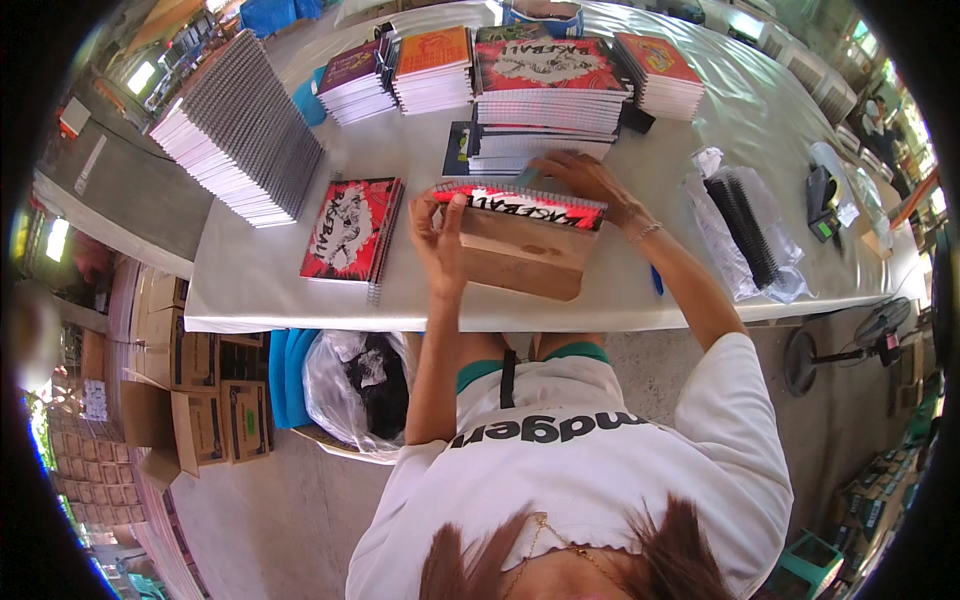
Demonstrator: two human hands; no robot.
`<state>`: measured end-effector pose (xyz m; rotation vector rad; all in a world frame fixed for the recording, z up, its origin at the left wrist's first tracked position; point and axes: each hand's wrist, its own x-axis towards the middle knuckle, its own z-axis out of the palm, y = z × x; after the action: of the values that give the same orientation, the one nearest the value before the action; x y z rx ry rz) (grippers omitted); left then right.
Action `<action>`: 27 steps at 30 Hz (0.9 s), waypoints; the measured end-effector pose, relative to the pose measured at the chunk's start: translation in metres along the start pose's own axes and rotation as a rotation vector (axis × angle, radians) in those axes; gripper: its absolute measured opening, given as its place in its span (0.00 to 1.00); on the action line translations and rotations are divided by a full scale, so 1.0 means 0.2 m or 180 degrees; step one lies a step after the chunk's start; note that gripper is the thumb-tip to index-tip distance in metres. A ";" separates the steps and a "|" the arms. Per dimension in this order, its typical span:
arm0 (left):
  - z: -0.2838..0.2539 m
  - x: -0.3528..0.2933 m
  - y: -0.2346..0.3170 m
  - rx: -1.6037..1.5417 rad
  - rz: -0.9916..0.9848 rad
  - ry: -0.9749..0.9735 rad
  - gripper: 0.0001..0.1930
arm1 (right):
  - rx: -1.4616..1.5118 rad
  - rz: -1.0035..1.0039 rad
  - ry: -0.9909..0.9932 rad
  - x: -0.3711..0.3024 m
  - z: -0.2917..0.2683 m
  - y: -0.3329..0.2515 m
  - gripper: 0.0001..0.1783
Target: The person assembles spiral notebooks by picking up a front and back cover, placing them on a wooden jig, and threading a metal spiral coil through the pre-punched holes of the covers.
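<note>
My left hand is closed on the left end of a spiral notebook with a red, white and black cover. The notebook is tilted, its coil edge upward and away from me. Below its cover strip is a brown board-like block; I cannot tell whether they are joined. At the coil's far side, my right hand has its fingers curled around a small pale bluish thing, too unclear to name. A matching red notebook lies flat to the left. Behind my hands stands a pile of red-covered notebooks.
A tall stack of coil-bound books stands far left. Purple, orange and red-orange book piles line the back. On the right are black coils in plastic, a blue pen and a black device.
</note>
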<state>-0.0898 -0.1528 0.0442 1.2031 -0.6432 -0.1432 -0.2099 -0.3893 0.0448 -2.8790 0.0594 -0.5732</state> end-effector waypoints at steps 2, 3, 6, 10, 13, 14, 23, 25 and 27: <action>0.09 -0.10 0.04 0.0253 0.0151 0.0407 0.08 | 0.0102 0.0228 0.0044 -0.14 -0.08 -0.02 0.23; 0.11 -0.15 0.06 0.0161 0.0086 0.0556 0.07 | 0.0213 0.0430 0.0097 -0.22 -0.08 -0.02 0.23; 0.09 -0.19 0.05 0.0098 0.0013 0.0534 0.07 | -0.0836 0.1619 0.0023 -0.46 -0.06 -0.03 0.27; 0.08 -0.17 0.16 0.0650 0.0140 0.0343 0.08 | -0.0967 0.2924 0.0074 -0.79 -0.05 -0.24 0.26; 0.06 -0.13 0.15 0.0491 -0.0070 0.0075 0.09 | -0.0980 0.3020 0.0421 -0.84 -0.05 -0.31 0.24; 0.05 -0.12 0.15 0.0505 -0.0090 0.0085 0.09 | -0.0835 0.2983 0.0818 -0.85 -0.05 -0.33 0.23; 0.08 -0.09 0.23 -0.0035 -0.0110 -0.0234 0.11 | 0.0518 0.1175 0.1921 -0.38 -0.21 -0.85 0.20; 0.04 -0.08 0.19 0.0025 -0.0367 -0.0581 0.13 | 0.0708 0.0945 0.1909 -0.27 -0.17 -0.94 0.21; 0.04 -0.08 0.18 -0.0013 -0.0304 -0.0561 0.12 | 0.0790 0.0890 0.1902 -0.22 -0.11 -0.96 0.22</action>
<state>-0.1155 -0.1382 0.0707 1.2266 -0.7387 -0.3336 -0.2578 -0.2016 0.0877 -2.3137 0.4356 -1.2511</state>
